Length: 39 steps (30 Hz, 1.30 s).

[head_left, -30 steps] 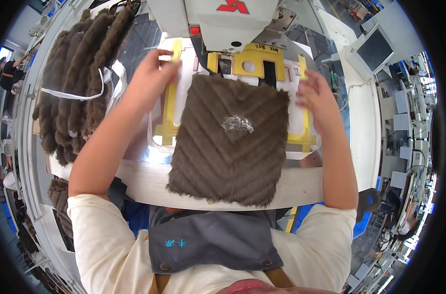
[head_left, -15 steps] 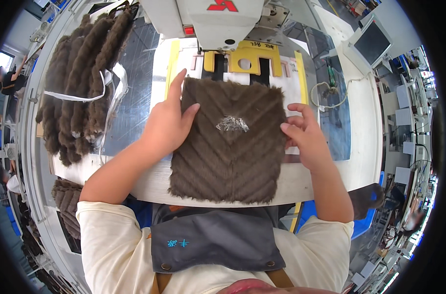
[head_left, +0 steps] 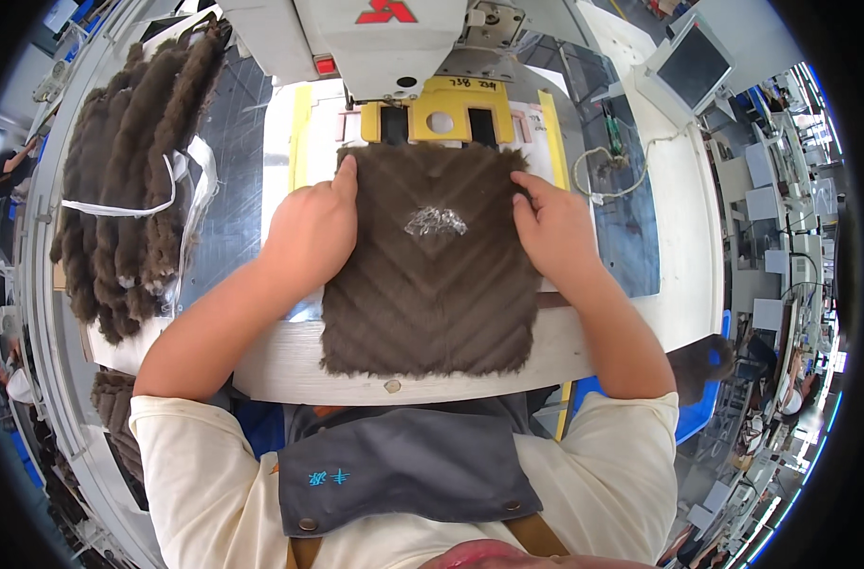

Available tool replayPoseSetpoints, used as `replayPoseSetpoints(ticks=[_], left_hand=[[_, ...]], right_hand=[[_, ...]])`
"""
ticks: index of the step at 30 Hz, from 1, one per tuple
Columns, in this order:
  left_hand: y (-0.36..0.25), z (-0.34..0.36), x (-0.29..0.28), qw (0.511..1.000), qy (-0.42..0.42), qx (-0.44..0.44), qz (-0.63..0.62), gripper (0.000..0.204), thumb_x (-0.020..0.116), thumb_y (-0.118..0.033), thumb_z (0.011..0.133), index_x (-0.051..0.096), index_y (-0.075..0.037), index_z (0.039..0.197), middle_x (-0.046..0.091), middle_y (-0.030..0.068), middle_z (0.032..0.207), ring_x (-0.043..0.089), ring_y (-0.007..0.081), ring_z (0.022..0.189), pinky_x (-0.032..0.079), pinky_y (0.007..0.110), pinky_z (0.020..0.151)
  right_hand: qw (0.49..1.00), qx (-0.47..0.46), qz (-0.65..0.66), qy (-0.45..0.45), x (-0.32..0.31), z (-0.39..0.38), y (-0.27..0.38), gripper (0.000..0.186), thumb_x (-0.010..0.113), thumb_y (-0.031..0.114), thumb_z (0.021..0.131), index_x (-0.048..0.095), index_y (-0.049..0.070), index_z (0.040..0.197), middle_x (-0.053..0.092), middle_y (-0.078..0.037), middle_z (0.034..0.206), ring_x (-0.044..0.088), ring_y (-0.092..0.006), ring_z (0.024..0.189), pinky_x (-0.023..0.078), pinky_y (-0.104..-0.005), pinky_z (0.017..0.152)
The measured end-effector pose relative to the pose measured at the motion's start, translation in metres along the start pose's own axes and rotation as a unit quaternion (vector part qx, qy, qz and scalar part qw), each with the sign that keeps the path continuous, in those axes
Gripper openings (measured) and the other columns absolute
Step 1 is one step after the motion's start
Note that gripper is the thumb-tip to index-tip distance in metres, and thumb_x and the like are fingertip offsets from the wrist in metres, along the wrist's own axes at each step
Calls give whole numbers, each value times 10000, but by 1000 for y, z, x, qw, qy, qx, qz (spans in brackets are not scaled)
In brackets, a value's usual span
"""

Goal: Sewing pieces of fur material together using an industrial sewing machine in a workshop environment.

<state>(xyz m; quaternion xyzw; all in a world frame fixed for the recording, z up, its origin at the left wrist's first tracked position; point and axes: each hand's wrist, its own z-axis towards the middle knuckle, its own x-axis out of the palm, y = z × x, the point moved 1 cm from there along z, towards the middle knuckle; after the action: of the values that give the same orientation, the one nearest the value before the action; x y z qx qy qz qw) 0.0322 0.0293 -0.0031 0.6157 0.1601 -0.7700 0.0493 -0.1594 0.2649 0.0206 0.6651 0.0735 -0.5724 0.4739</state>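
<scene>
A brown fur panel (head_left: 427, 303) with V-shaped ridges lies flat before me, its far edge by a yellow clamp plate (head_left: 486, 100). A shiny, crinkled clear patch (head_left: 436, 222) sits at its upper middle. My left hand (head_left: 309, 232) is at the panel's far left edge, index finger stretched along the corner and the other fingers curled. At the opposite edge, my right hand (head_left: 557, 232) has its index finger and thumb on the fur near the far right corner. Both hands seem to grip the edges; the fingers underneath are hidden.
A white sewing machine head (head_left: 380, 47) overhangs the clamp plate. To the left lies a bundle of brown fur strips (head_left: 128, 180) tied with a white band. Cord and a green-handled tool (head_left: 613, 135) rest at right, below a screen (head_left: 695, 64). A blue bin (head_left: 705, 417) stands at lower right.
The fur panel has shifted slightly away from me and straightened toward the clamp plate. My right hand has moved from beside its edge onto the far right corner; my left fingers have closed in.
</scene>
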Motion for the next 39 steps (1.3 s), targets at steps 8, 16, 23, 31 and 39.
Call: replayPoseSetpoints(ticks=[8,16,23,31,39], left_hand=[[5,34,1,999,12,-30,20,409,521,-50,941,560,101,1320,680,214,734,679,399,684,546,489,634],[12,53,11,1000,-5,-14,18,418,499,-68,955,538,114,1329,680,241,730,687,412,678,553,503,636],[-4,69,-6,992,90,-92,-10,488,481,-58,932,440,140,1376,690,267,771,702,425,707,568,509,648],[10,57,0,999,27,-18,42,137,612,-70,914,576,18,1012,610,176,620,649,372,576,524,481,531],[9,54,0,999,13,-2,32,117,642,-15,868,580,16,962,592,167,655,617,369,604,515,465,560]], right_hand=[[999,-3,-33,0,-3,33,-2,302,612,150,934,721,7,1176,724,-256,973,685,-449,924,546,-503,861],[996,-23,-77,25,-9,69,-5,302,614,133,904,712,2,1158,720,-266,992,678,-453,966,535,-519,878],[995,75,-56,23,-14,75,-2,466,597,162,904,595,30,1351,721,-254,977,677,-460,950,533,-539,865],[995,-21,-79,61,-5,69,-7,494,600,173,909,574,-47,1351,693,-229,864,687,-425,785,551,-521,714],[995,-6,-43,91,-11,67,-6,450,608,110,894,594,-96,1294,671,-223,893,679,-416,814,553,-499,747]])
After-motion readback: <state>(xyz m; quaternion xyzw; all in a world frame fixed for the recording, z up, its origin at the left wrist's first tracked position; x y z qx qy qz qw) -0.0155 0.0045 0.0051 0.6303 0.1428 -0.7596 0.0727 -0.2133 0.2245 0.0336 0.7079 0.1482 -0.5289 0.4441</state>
